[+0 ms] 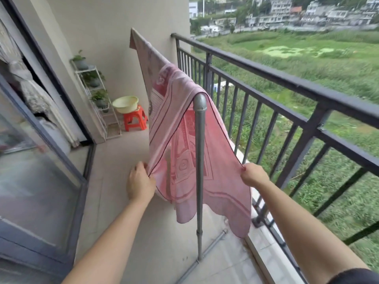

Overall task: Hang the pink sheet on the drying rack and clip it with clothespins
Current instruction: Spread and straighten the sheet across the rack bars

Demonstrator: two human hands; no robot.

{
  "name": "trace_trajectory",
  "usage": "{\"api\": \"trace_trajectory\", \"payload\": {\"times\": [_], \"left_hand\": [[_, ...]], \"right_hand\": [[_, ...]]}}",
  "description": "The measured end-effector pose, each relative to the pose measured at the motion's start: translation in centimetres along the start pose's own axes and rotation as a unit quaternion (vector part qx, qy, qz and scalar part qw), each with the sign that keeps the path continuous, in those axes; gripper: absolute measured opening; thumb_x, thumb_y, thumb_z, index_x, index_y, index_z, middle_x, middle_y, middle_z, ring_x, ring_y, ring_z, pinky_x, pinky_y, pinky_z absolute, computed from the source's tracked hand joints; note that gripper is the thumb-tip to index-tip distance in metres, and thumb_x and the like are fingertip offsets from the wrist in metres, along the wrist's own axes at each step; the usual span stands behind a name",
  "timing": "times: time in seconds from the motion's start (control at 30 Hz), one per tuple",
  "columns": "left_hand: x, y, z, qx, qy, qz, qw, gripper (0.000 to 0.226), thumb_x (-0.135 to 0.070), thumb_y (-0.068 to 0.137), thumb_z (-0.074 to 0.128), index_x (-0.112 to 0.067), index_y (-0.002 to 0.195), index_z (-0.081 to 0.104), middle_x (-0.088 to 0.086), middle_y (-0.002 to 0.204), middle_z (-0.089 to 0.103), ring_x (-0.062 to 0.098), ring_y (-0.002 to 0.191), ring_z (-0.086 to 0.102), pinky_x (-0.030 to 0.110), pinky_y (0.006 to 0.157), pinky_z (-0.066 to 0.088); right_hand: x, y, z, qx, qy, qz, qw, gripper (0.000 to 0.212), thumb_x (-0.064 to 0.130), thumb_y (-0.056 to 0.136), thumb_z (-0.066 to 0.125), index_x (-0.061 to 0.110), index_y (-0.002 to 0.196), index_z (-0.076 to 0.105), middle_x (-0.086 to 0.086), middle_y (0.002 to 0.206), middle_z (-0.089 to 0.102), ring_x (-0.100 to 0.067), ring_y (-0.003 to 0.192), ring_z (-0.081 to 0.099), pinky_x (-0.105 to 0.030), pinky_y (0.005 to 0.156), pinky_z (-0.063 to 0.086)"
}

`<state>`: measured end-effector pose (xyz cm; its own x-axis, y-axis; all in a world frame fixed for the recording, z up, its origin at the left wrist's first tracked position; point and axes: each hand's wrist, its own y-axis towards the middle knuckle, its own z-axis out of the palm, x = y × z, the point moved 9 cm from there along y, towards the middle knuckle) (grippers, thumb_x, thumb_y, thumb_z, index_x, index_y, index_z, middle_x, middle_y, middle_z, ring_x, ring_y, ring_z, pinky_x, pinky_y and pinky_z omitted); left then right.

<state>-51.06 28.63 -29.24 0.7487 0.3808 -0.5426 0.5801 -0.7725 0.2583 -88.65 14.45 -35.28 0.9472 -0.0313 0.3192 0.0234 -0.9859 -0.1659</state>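
Observation:
The pink patterned sheet [180, 128] hangs draped over the top bar of the grey metal drying rack [200, 152], running from the near upright post back toward the wall. My left hand [140, 181] pinches the sheet's left hanging edge, left of the post. My right hand [253, 174] pinches the right hanging edge, on the railing side. Both edges are pulled outward, so the cloth spreads like a tent around the post. No clothespins are in view.
A dark balcony railing [287, 85] runs along the right. A sliding glass door [41, 160] lines the left. At the far end stand a white plant shelf [98, 99] and an orange stool [135, 119] bearing a pale basin [125, 103]. The tiled floor [123, 201] lies between.

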Motion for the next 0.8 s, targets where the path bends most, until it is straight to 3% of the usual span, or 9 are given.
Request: {"api": "trace_trajectory", "payload": {"times": [0.13, 0.27, 0.33, 0.4, 0.5, 0.53, 0.6, 0.67, 0.8], "left_hand": [[7.1, -0.7, 1.3, 0.0, -0.093, -0.173, 0.98, 0.019, -0.001, 0.087, 0.054, 0.001, 0.106, 0.051, 0.031, 0.104, 0.063, 0.046, 0.097, 0.061, 0.044, 0.077, 0.045], [12.1, -2.0, -0.2, -0.081, -0.196, -0.274, 0.938, 0.025, 0.001, 0.086, 0.046, 0.003, 0.112, 0.049, 0.034, 0.111, 0.059, 0.047, 0.101, 0.057, 0.048, 0.085, 0.046], [13.1, -2.1, -2.3, -0.134, -0.196, -0.265, 0.935, 0.027, -0.006, 0.084, 0.048, 0.0, 0.11, 0.051, 0.033, 0.109, 0.059, 0.048, 0.099, 0.057, 0.048, 0.081, 0.045], [12.8, -2.1, -4.5, -0.15, -0.155, -0.217, 0.952, 0.027, -0.026, 0.08, 0.053, -0.011, 0.102, 0.05, 0.027, 0.097, 0.063, 0.045, 0.086, 0.058, 0.043, 0.07, 0.041], [12.0, -2.6, -5.2, -0.062, 0.014, -0.144, 0.988, 0.055, -0.061, 0.067, 0.071, -0.021, 0.097, 0.048, 0.012, 0.084, 0.061, 0.035, 0.073, 0.057, 0.037, 0.061, 0.043], [12.1, -3.0, -4.4, -0.013, 0.1, -0.115, 0.988, 0.061, -0.06, 0.066, 0.075, -0.016, 0.101, 0.051, 0.013, 0.09, 0.061, 0.037, 0.078, 0.06, 0.038, 0.061, 0.046], [12.6, -4.1, -2.5, 0.057, 0.201, -0.082, 0.975, 0.046, -0.038, 0.078, 0.075, -0.008, 0.106, 0.054, 0.016, 0.103, 0.06, 0.04, 0.09, 0.062, 0.042, 0.068, 0.049], [13.0, -4.9, -1.7, 0.067, 0.198, -0.104, 0.972, 0.021, -0.009, 0.084, 0.063, -0.004, 0.103, 0.058, 0.02, 0.105, 0.059, 0.041, 0.095, 0.061, 0.044, 0.072, 0.049], [13.1, -5.6, -0.4, 0.052, 0.102, -0.182, 0.977, 0.028, 0.007, 0.078, 0.05, -0.001, 0.101, 0.064, 0.026, 0.1, 0.063, 0.043, 0.094, 0.061, 0.041, 0.07, 0.048]], "right_hand": [[4.7, -0.4, -1.9, -0.064, 0.116, -0.084, 0.988, 0.024, 0.031, 0.1, 0.048, 0.014, 0.093, 0.063, -0.013, 0.1, 0.07, -0.034, 0.098, 0.064, -0.035, 0.073, 0.044], [6.7, -0.8, -3.6, -0.116, 0.189, -0.133, 0.966, 0.03, 0.031, 0.1, 0.05, 0.02, 0.073, 0.05, 0.003, 0.071, 0.057, -0.03, 0.08, 0.059, -0.033, 0.062, 0.03], [7.1, -0.4, -3.8, -0.106, 0.236, -0.144, 0.955, 0.005, 0.025, 0.096, 0.057, 0.023, 0.097, 0.061, 0.002, 0.088, 0.065, -0.027, 0.088, 0.061, -0.03, 0.068, 0.037], [7.9, -0.2, -3.9, -0.082, 0.272, -0.16, 0.945, 0.053, 0.023, 0.087, 0.068, 0.025, 0.136, 0.049, 0.0, 0.118, 0.064, -0.022, 0.103, 0.061, -0.03, 0.082, 0.044], [9.5, 0.3, -3.0, -0.031, 0.287, -0.172, 0.942, 0.097, 0.031, 0.071, 0.087, 0.027, 0.151, 0.032, 0.01, 0.13, 0.053, -0.013, 0.113, 0.053, -0.029, 0.093, 0.041], [10.0, 0.4, -2.4, -0.017, 0.282, -0.174, 0.943, 0.096, 0.036, 0.067, 0.09, 0.028, 0.147, 0.038, 0.012, 0.126, 0.055, -0.012, 0.111, 0.054, -0.028, 0.089, 0.042], [10.6, 0.6, -1.2, -0.002, 0.219, -0.176, 0.96, 0.067, 0.038, 0.066, 0.088, 0.028, 0.123, 0.055, 0.007, 0.11, 0.066, -0.02, 0.101, 0.064, -0.028, 0.076, 0.045], [9.9, 0.5, -1.6, -0.056, 0.101, -0.17, 0.979, 0.036, 0.025, 0.077, 0.073, 0.026, 0.108, 0.057, -0.005, 0.099, 0.07, -0.031, 0.092, 0.067, -0.03, 0.068, 0.043], [3.5, 0.7, -8.0, -0.253, 0.025, -0.091, 0.963, 0.031, 0.002, 0.08, 0.05, 0.021, 0.103, 0.054, -0.015, 0.085, 0.07, -0.035, 0.074, 0.067, -0.033, 0.059, 0.04]]}}
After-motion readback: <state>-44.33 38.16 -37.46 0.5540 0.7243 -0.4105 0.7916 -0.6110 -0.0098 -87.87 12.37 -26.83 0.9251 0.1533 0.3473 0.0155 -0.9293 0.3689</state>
